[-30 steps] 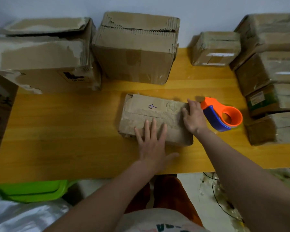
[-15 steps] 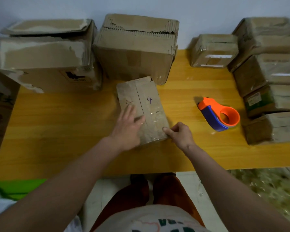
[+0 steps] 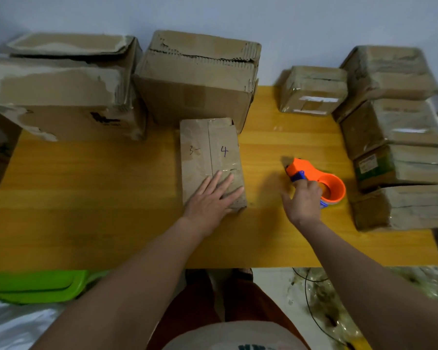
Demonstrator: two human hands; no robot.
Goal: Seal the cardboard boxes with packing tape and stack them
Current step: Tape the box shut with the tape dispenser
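Box [image 3: 210,160] marked "3" and "4", flat at centre of yellow desk [image 3: 86,210], long side running away from viewer. Left hand [image 3: 209,200] resting on near end, fingers straight and spread. Right hand [image 3: 305,200] on orange-blue tape dispenser [image 3: 321,178] just right of box; grip state unclear, fingers hidden. Stacked wrapped boxes [image 3: 402,157] along right edge.

One head cam only — looks fwd and down, steep, close above the tabletop [image 3: 91,203] — wall behind.
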